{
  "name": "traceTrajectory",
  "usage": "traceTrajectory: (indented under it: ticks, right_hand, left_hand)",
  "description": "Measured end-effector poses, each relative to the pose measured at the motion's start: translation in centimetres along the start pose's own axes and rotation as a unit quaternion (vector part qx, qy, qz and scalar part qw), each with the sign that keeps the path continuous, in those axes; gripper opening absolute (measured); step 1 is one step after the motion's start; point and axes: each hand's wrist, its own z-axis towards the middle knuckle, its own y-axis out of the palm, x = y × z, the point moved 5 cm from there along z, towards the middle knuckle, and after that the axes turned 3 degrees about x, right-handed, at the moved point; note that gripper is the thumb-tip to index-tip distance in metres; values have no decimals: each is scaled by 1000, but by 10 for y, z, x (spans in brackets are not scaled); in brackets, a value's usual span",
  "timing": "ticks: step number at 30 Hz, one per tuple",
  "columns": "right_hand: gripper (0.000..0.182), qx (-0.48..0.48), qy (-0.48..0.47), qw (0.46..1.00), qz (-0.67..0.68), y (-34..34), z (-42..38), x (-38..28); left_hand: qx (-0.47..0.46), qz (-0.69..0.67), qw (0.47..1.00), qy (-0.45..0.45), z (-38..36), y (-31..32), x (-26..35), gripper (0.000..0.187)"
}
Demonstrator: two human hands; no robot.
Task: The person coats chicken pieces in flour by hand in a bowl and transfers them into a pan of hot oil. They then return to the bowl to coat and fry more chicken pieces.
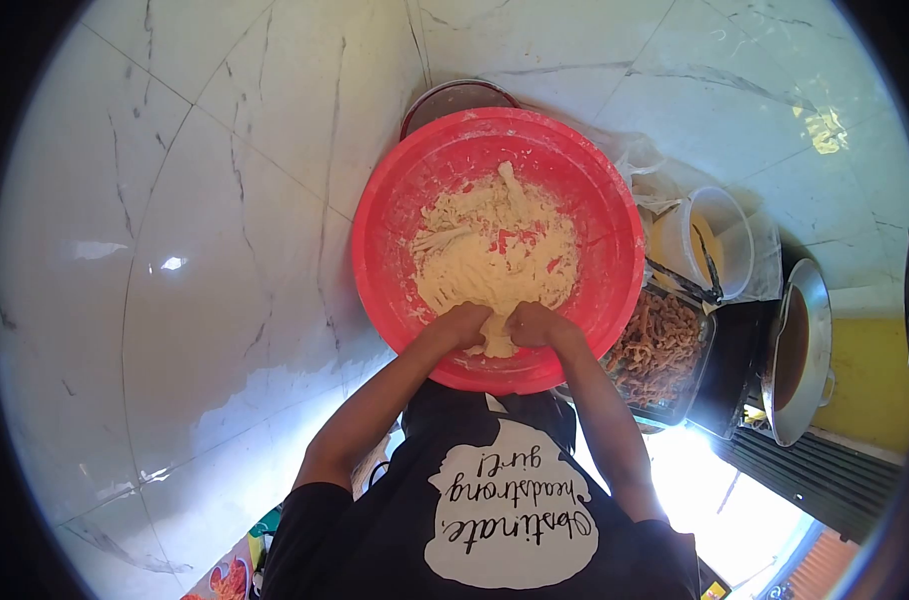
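A wide red basin [380, 240] holds a pale, floury dough [495, 265], crumbly and loose at the far side and smoother near me. My left hand [462, 325] is closed at the near edge of the dough, fingers curled into it. Beside it, a short gap away, my right hand [533, 325] is likewise closed on the dough. A lump of dough shows between the two hands. My fingertips are hidden in it. Flour smears the basin's inner wall.
Right of the basin stand a tray of brown fried strips [660, 345], a clear plastic tub [735, 240] with yellowish contents and dark tongs [710, 265], and a large metal pan [815, 320]. Marbled tile [225, 280] lies left. Behind the basin, a round dark-rimmed object [455, 97] is partly hidden.
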Motion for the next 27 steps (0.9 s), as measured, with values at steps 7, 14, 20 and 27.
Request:
traceTrajectory:
  ticks: [7, 14, 20, 27]
  right_hand:
    - [42, 69, -14, 997, -44, -6, 4, -3]
    - [44, -39, 12, 999, -3, 12, 11, 9]
    - [41, 12, -20, 998, -66, 9, 7, 6]
    - [27, 34, -35, 996, -74, -6, 0, -8]
  left_hand:
    - [28, 51, 997, 42, -1, -9, 3, 31]
    - [-9, -22, 1000, 0, -1, 1, 1, 34]
    - [-15, 31, 999, 2, 0, -1, 3, 31]
    - [30, -18, 999, -11, -3, -19, 4, 38]
